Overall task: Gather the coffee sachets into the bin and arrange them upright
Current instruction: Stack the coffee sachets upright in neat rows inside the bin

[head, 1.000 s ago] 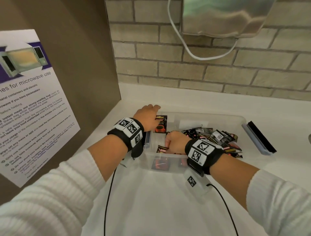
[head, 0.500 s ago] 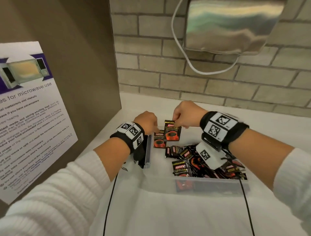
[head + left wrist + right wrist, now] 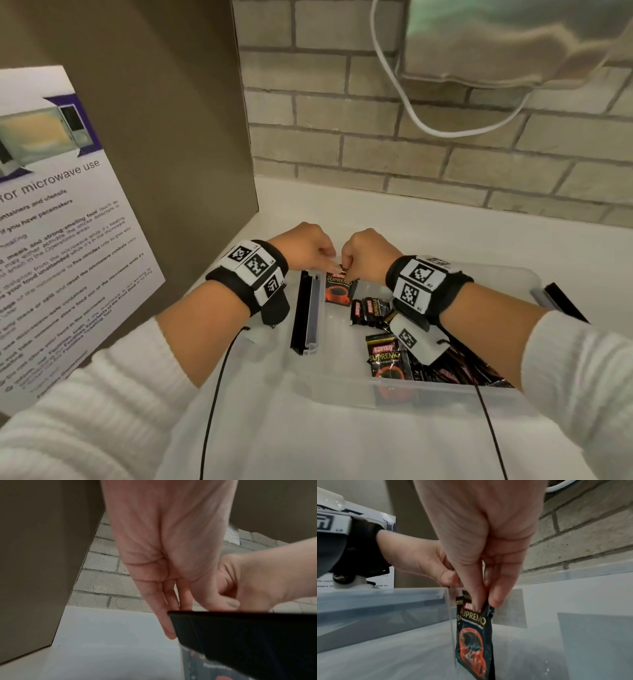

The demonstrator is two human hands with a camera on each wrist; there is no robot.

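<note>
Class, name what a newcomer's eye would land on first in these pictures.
Two hands meet at the clear bin's far left corner: the right hand pinches a black Supremo sachet upright there, the left hand beside it. A jumble of loose sachets fills the bin's right side.

Left fingers (image 3: 169,616) run behind black clip (image 3: 248,635); tips hidden, grip unclear. Second sachet (image 3: 459,609) mostly hidden behind front sachet (image 3: 476,639). Front sachet bottom cut by frame edge. Loose sachets (image 3: 445,370) partly under right wrist rig (image 3: 423,284); count unclear. Poster (image 3: 51,240) cut at left edge, small print unreadable. Steel unit (image 3: 513,37) cut off at top, blurred.
</note>
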